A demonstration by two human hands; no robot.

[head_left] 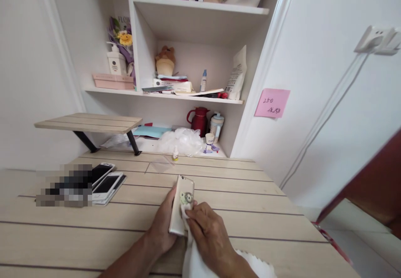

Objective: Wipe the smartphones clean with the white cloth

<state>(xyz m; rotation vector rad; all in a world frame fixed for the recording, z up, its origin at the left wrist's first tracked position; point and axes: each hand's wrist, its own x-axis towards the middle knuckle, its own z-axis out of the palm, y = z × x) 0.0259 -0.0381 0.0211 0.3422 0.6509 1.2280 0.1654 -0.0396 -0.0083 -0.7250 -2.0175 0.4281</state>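
A gold smartphone [176, 223] is held back side up in my left hand [164, 223], whose fingers wrap round its left edge. On the phone's back sits a pale green sticker or holder with a round metal ring [188, 197]. My right hand [208, 230] pinches a white cloth [200, 263] and presses a bunched bit of it against the phone just below the ring. The rest of the cloth hangs down onto the table under my right wrist, its edge scalloped.
Several phones [108, 188] lie on the wooden table [250, 211] at left, partly blurred out, near a small raised stand [90, 122]. A little dropper bottle [175, 153] and a clear plastic bag [160, 164] lie beyond my hands. Behind are shelves [194, 96] and a red jug [199, 121].
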